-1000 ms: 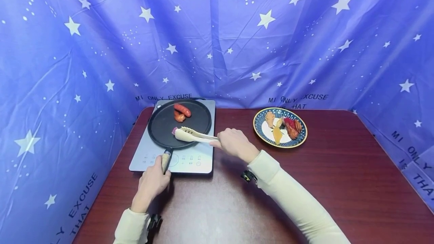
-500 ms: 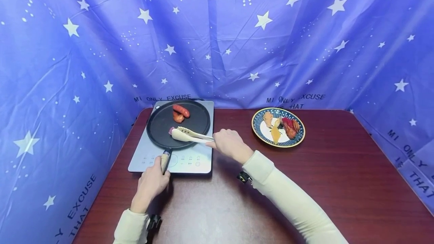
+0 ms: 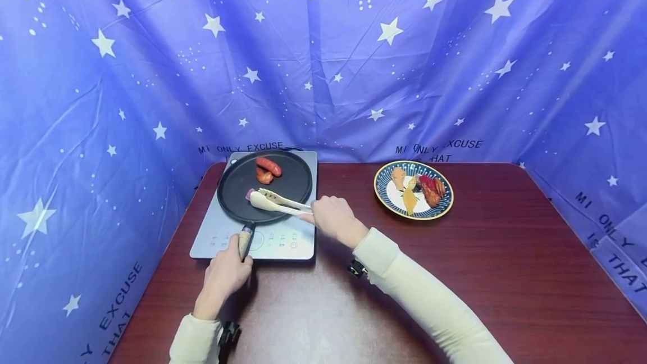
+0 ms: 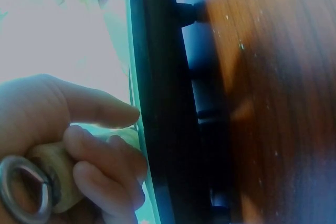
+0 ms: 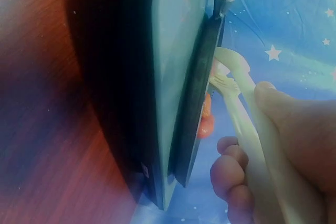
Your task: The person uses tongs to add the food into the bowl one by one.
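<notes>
My left hand (image 3: pixel 225 275) grips the wooden handle (image 4: pixel 52 169) of a flat black frying pan (image 3: pixel 290 181). In my right hand (image 3: pixel 335 219) is a pair of cream-coloured tongs (image 3: pixel 270 202), reaching in over the pan from the right. A small purplish-pink piece of food (image 3: pixel 249 194) shows at the tongs' tips, low over the left part of the pan; its kind is mostly hidden. Toward the pan's back lie a red sausage (image 3: pixel 269 166) and a browned piece of food (image 3: pixel 264 177) touching it. The right wrist view shows the tongs (image 5: pixel 244 124) between thumb and curled fingers.
The pan rests on a silver induction cooktop (image 3: pixel 303 249) at the table's left. A blue-patterned plate (image 3: pixel 382 198) with several pieces of food stands at the back right of the dark red table (image 3: pixel 505 251). A starry blue curtain (image 3: pixel 323 72) encloses the table's back and sides.
The tongs and my right hand have moved a little to the left over the pan, and the purplish piece has moved with them. My left hand keeps its grip on the handle.
</notes>
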`<state>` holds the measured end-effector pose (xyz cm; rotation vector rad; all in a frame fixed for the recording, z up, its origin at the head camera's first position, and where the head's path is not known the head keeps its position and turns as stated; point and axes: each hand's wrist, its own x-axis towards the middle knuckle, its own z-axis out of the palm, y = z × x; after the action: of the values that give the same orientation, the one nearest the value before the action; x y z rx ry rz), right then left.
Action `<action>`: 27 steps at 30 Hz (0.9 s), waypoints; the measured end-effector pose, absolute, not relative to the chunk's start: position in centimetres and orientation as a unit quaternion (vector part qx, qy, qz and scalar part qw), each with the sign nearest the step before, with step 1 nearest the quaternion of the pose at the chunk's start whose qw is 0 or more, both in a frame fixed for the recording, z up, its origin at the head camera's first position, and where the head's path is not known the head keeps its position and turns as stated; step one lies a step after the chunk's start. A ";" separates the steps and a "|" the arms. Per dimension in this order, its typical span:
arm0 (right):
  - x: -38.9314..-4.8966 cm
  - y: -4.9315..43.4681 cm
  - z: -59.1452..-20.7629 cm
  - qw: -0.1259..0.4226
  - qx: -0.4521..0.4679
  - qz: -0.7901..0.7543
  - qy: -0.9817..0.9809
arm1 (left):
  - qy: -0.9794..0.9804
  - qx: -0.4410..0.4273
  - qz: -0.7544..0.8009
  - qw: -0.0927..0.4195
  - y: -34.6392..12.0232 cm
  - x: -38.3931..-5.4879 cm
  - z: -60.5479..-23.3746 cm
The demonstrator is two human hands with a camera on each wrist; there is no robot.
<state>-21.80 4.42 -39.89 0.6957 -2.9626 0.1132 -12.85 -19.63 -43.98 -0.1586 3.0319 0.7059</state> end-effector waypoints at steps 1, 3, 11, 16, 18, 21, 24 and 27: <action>-21.8 4.4 -39.9 0.051 0.228 0.037 -0.972 | 0.973 -0.050 0.227 0.012 -19.6 -12.9 -44.0; -21.8 4.3 -40.0 0.055 0.230 0.036 -0.971 | 0.973 -0.049 0.227 0.011 -19.6 -12.9 -44.0; -21.9 3.7 -40.1 0.060 0.235 0.044 -0.969 | 0.971 -0.052 0.232 0.013 -19.6 -13.0 -44.0; -22.1 3.1 -40.3 0.055 0.235 0.044 -0.969 | 0.971 -0.053 0.233 0.012 -19.6 -13.0 -44.0; -22.2 2.9 -40.4 0.050 0.235 0.043 -0.970 | 0.971 -0.053 0.234 0.013 -19.6 -13.0 -44.0; -22.3 2.7 -40.4 0.044 0.237 0.041 -0.970 | 0.971 -0.054 0.234 0.014 -19.6 -13.0 -44.0; -22.4 2.5 -40.2 0.039 0.237 0.040 -0.970 | 0.971 -0.054 0.233 0.014 -19.6 -13.0 -44.0; -22.5 2.3 -40.2 0.037 0.236 0.044 -0.970 | 0.971 -0.055 0.231 0.012 -19.6 -13.0 -44.1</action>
<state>-22.53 2.33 -40.21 0.7242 -2.9777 0.1338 -13.01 -19.57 -44.10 -0.1711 3.0282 0.7195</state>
